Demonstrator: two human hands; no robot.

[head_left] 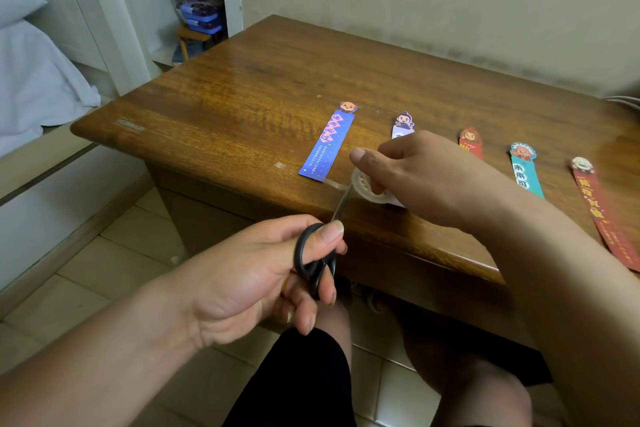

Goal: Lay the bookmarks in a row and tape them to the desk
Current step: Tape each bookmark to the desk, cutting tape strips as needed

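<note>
Right now it all turns on the short clear strip of tape, stretched left to right from the near end of the long blue paper bookmark to the white plastic tape roll, by the near edge of the brown wooden desk. The black-handled steel scissors point up and away, blades meeting the strip almost square; whether they touch it is hard to tell. The left hand, nearer and low off the desk edge, curls thumb and fingers through the loops. The right hand reaches across, fingers hooked into the roll, thumb out. To the right lie a lilac bookmark, a red bookmark, a teal bookmark and a dark red bookmark, all in a row.
</note>
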